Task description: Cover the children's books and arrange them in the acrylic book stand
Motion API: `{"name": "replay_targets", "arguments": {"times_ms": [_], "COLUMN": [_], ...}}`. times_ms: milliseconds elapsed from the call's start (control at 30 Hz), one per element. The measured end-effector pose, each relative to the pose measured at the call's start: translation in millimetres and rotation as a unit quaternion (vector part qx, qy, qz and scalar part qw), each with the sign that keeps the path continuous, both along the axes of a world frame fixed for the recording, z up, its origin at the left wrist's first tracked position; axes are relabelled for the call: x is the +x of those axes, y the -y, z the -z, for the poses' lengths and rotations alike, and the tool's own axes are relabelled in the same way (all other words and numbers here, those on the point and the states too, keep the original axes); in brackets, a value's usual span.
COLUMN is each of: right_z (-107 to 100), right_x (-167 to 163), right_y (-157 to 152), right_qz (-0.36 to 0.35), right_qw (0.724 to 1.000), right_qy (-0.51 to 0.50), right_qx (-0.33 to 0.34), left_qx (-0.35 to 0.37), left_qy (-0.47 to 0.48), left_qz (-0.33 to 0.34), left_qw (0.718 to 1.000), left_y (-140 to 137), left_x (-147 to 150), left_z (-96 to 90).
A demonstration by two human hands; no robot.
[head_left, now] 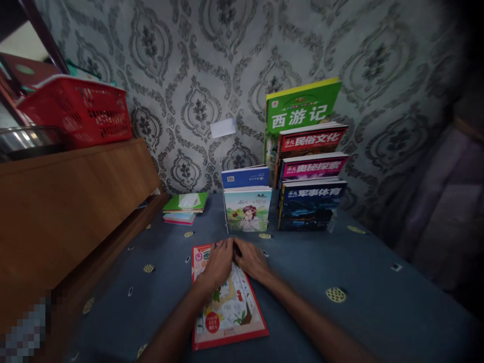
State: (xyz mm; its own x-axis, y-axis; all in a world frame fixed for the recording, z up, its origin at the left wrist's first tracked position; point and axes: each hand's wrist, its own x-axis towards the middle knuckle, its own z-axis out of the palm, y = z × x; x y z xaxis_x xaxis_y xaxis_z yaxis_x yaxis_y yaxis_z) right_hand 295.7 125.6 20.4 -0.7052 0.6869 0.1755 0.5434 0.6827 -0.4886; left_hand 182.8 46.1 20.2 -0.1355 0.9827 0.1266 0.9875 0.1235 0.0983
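Observation:
A picture book (230,317) with a red border lies flat on the dark blue cloth in front of me. Over its upper part is my left hand (220,262), fingers bent and drawn together. My right hand (250,258) meets it at the book's upper right edge, its fingers curled too. Between the fingertips there is a small dark spot; whether it is an object or shadow I cannot tell. Just beyond the hands stands a book with a drawn child on its cover (248,212), with a blue book (245,178) behind it.
Several larger books stand in a stepped row at right, a dark blue one (312,206) in front and a green one (302,108) at the back. Small books (185,202) lie stacked at left. A red basket (94,113) sits on a wooden cabinet (83,201).

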Motion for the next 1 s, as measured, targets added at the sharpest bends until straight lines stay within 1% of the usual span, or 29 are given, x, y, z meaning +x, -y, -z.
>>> {"name": "replay_targets", "arguments": {"times_ms": [167, 267, 333, 400, 467, 567, 633, 767, 900, 1000], "right_z": [2, 0, -2, -3, -2, -1, -1, -4, -4, 0], "right_x": [2, 3, 3, 3, 2, 1, 1, 1, 2, 5], "right_y": [0, -1, 0, 0, -1, -1, -1, -1, -2, -2], "right_qz": [-0.005, 0.001, 0.0, -0.004, -0.009, -0.005, -0.001, -0.005, -0.015, -0.017], "right_qw": [1.0, 1.0, 1.0, 1.0, 1.0, 1.0, 1.0, 0.999, 0.999, 0.999], "right_qy": [0.002, 0.013, 0.023, 0.019, 0.018, 0.024, 0.03, 0.034, 0.035, 0.027], "right_qx": [0.013, 0.01, 0.003, 0.006, 0.007, 0.0, -0.003, 0.003, 0.011, 0.016], "left_qx": [0.0, -0.005, -0.01, -0.021, -0.019, -0.008, -0.002, 0.008, 0.012, 0.011], "left_qy": [-0.031, -0.05, -0.055, -0.047, -0.025, 0.023, 0.042, 0.031, 0.015, -0.013], "left_qz": [-0.017, -0.039, -0.074, -0.111, -0.137, -0.164, -0.166, -0.172, -0.177, -0.166], "left_qw": [0.999, 0.998, 0.996, 0.993, 0.99, 0.986, 0.985, 0.985, 0.984, 0.986], "left_y": [0, 8, 18, 30, 42, 54, 58, 57, 55, 55], "left_x": [-8, -18, -26, -37, -50, -66, -71, -71, -64, -62], "left_z": [6.6, 1.1, -5.5, -10.4, -11.4, -6.5, -2.3, 1.3, -0.2, -2.2]}}
